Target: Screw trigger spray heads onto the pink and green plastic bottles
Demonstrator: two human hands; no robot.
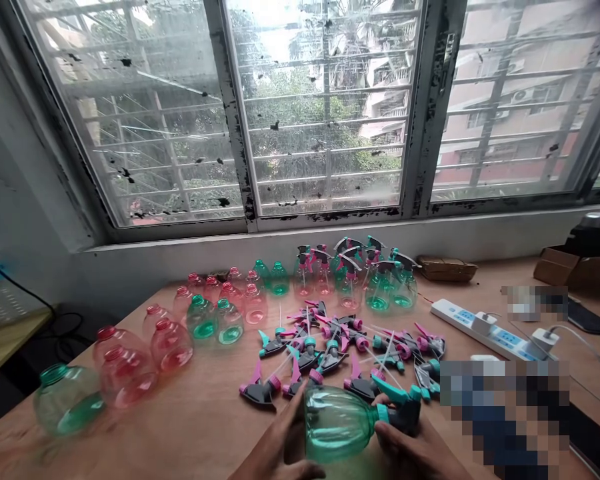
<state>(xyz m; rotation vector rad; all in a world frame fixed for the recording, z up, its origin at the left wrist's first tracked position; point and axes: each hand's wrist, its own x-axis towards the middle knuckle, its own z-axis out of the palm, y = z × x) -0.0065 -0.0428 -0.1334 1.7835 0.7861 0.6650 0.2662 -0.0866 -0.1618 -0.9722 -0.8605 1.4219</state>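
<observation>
A clear green bottle (336, 421) lies on its side in the air at the front of the table, its neck to the right. Around its base end wraps my left hand (291, 437). My right hand (411, 445) grips the black and teal trigger sprayer head (405, 412) by its teal collar, which sits on the bottle's neck; how far it is screwed on I cannot tell. Just beyond both hands lies a pile of loose pink, teal and black sprayer heads (325, 337), some with thin tubes sticking out.
Open pink bottles (171, 345) and green bottles (70, 400) stand at the left. Bottles with sprayer heads (349, 283) stand under the window. On the right are a white power strip (490, 330) with plugs and cables, a cardboard box (575, 267) and blurred items.
</observation>
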